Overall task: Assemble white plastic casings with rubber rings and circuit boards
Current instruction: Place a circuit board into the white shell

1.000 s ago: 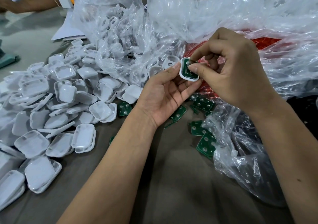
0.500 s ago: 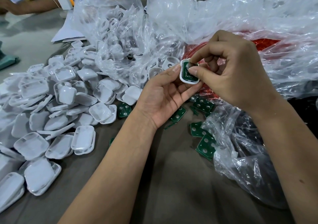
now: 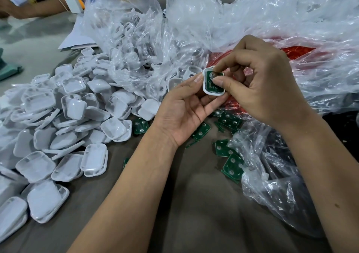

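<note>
We pinch one white plastic casing (image 3: 213,83) in both hands, left (image 3: 185,111) and right (image 3: 264,85); about seven loose green circuit boards (image 3: 230,120) lie on the worktop (image 3: 194,204).

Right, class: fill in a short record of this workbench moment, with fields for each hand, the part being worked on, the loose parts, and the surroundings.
left hand: left hand holds the white casing from below and the side
right hand: right hand pinches at the green circuit board sitting in the casing
loose casings: pile of white casings on the person's left
loose boards: green boards on the table beneath the hands
surroundings: clear plastic bags behind; red bag at right
</note>
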`<state>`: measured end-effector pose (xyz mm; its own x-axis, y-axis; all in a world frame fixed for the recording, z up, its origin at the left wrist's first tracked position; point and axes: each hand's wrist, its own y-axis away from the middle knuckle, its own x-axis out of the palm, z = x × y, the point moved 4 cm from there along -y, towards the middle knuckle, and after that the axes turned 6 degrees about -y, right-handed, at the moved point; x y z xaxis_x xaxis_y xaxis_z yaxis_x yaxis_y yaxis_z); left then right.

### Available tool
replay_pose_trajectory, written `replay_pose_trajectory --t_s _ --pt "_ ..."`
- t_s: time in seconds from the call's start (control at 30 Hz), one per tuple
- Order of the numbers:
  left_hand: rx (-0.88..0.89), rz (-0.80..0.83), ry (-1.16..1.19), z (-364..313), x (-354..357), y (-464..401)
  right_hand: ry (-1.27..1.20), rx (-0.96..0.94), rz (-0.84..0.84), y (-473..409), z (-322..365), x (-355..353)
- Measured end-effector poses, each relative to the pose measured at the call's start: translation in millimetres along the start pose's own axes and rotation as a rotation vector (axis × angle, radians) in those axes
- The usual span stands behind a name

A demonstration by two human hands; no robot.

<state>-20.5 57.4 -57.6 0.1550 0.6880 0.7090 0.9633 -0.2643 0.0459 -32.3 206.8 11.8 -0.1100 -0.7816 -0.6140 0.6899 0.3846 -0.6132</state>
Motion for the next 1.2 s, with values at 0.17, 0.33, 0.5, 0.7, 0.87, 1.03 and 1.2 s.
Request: replay_pose_trajectory --t_s 0.17,0.33,0.5,0.7,0.87,1.03,1.2 --pt "0.008 0.015 0.018 0.0 0.7 0.5 -0.005 -0.018 0.002 -0.2 0.7 0.1" --pt "0.011 0.022 0.015 0.4 0.5 0.7 -0.009 -0.027 0.001 0.3 1.1 0.4" --pt "0.012 0.023 0.011 -0.5 -0.4 0.1 -0.031 -0.024 0.034 0.0 0.4 2.0" --pt "0.008 0.012 0.000 0.4 -1.4 -1.2 -0.023 -0.006 0.031 0.0 -0.5 3.4" --pt "-0.006 -0.013 -0.026 0.9 -1.0 -1.5 -0.010 0.015 0.026 -0.3 -1.3 1.4" --pt "-0.023 -0.037 -0.025 0.8 -0.8 -1.9 -0.006 0.015 0.017 -0.6 -0.4 1.2" --pt "-0.029 -0.060 -0.001 1.5 -2.4 -2.2 -0.081 0.065 -0.035 -0.4 -1.7 -0.8"
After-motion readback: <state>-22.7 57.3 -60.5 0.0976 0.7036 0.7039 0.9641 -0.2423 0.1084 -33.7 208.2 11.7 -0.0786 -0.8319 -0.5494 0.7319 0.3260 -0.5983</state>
